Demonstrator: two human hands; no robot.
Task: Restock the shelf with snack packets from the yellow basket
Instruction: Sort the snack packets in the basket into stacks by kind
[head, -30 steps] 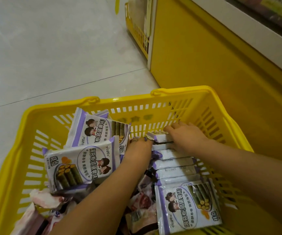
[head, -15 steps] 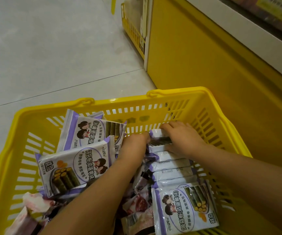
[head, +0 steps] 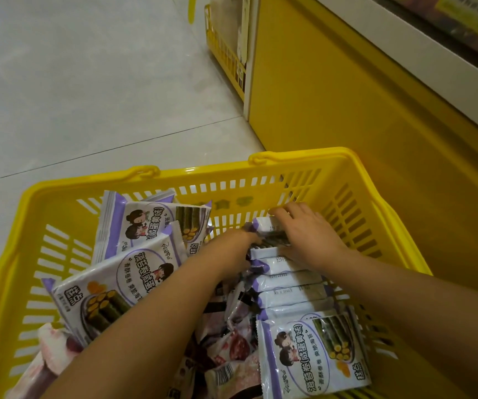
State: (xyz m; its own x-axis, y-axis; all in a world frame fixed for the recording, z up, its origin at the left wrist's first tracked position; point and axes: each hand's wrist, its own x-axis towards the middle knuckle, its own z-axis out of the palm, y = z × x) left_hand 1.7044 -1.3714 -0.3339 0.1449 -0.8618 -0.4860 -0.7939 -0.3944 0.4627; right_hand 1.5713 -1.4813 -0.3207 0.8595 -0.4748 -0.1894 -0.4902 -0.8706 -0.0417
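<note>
The yellow basket point(head: 203, 171) stands on the floor below me, holding white-and-purple snack packets. A row of them point(head: 289, 298) stands on edge along its right side, with one packet point(head: 309, 352) face up at the near end. My right hand point(head: 307, 237) grips the far packets of that row point(head: 266, 226), fingers over their far side and thumb on the near side. My left hand point(head: 232, 249) curls down onto the left ends of the same packets, its fingertips mostly hidden. Two more packets point(head: 122, 280) lean against the basket's left side. The shelf point(head: 419, 53) runs along the upper right.
The shelf's yellow base point(head: 332, 96) stands right behind the basket. Pink packets point(head: 232, 349) lie loose in the basket's bottom under my arms. A second yellow basket point(head: 223, 53) sits at the shelf's far end. Pale floor tiles point(head: 88, 82) spread to the left.
My left hand has pushed in against the left ends of the far packets. My right hand has closed over them, and they have tilted to show a dark face.
</note>
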